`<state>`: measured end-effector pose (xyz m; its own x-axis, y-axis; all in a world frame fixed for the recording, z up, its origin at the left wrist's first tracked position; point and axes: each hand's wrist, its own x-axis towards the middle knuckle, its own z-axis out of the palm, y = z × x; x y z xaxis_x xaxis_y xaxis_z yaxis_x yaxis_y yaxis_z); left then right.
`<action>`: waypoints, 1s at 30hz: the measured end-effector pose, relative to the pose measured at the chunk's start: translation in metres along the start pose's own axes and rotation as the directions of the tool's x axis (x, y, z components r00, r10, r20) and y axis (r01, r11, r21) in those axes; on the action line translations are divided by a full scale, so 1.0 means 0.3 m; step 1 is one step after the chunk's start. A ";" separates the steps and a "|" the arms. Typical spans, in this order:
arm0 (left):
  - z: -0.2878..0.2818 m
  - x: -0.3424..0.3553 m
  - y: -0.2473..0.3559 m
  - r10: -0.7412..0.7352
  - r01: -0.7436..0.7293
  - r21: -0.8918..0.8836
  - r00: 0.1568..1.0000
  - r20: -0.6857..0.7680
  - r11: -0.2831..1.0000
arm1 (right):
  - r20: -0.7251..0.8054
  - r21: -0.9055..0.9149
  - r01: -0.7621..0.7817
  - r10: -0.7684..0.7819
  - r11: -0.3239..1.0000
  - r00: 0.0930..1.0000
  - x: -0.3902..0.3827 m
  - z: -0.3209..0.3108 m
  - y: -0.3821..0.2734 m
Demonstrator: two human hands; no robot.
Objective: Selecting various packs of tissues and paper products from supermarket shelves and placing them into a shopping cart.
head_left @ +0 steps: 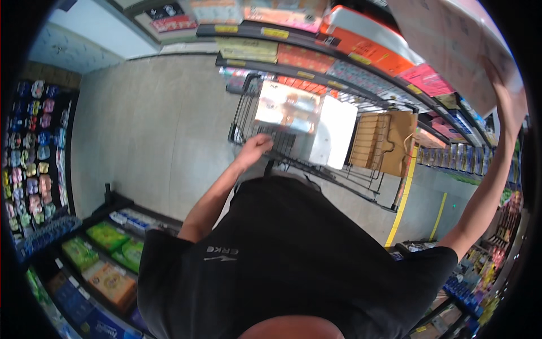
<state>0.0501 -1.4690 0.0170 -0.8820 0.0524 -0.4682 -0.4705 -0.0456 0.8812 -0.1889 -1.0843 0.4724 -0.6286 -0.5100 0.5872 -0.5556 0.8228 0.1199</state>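
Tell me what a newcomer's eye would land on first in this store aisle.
The black wire shopping cart in mid-aisle draws the eye first, loaded with a large shrink-wrapped package and a white box. The left hand rests at the cart's near edge. At upper right, the right hand reaches up against a big pale pink pack by the shelves.

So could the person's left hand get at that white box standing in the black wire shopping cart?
Probably yes. The left hand rests at the black wire shopping cart's near rim, and the white box stands just beyond it with nothing between, though a taller printed pack crowds its left side.
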 end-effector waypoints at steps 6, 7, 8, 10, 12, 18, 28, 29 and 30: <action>0.039 -0.019 0.101 -0.129 0.177 -0.390 0.981 0.147 0.904 | 0.173 0.551 -0.220 0.149 0.805 0.974 -0.245 0.377 -0.473; 0.045 -0.006 0.079 -0.183 0.250 -0.551 0.967 0.176 0.796 | 0.246 0.590 -0.273 0.153 0.760 0.957 -0.303 0.435 -0.542; 0.044 -0.003 0.060 -0.232 0.308 -0.691 0.951 0.204 0.654 | 0.291 0.535 -0.279 0.136 0.797 0.947 -0.363 0.505 -0.596; 0.028 -0.015 0.036 -0.292 0.345 -0.767 0.932 0.214 0.541 | 0.471 0.520 -0.343 0.072 0.782 0.879 -0.437 0.599 -0.731; 0.001 -0.020 -0.012 -0.384 0.355 -0.855 0.900 0.204 0.377 | 0.520 0.537 -0.335 0.010 0.774 0.854 -0.542 0.726 -0.820; -0.057 -0.018 -0.196 -0.534 0.376 -0.889 0.823 0.192 0.260 | 0.417 0.607 -0.226 -0.064 0.762 0.906 -0.757 0.944 -0.993; -0.078 0.074 -0.296 -0.451 0.382 -0.872 0.865 0.221 0.307 | 0.406 0.537 -0.087 -0.167 0.839 0.898 -0.960 1.210 -1.163; -0.080 0.087 -0.293 -0.459 0.393 -0.858 0.862 0.218 0.331 | 0.413 0.517 -0.084 -0.163 0.852 0.896 -0.987 1.233 -1.169; -0.084 0.099 -0.282 -0.464 0.400 -0.845 0.860 0.211 0.356 | 0.442 0.537 -0.115 -0.163 0.836 0.882 -1.007 1.245 -1.168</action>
<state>0.0633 -1.4886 -0.0730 -0.5348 0.2769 -0.7983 -0.5410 -0.8380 0.0717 -0.0078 -1.3123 -0.0459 -0.7048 -0.6945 0.1448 -0.6842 0.6114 -0.3975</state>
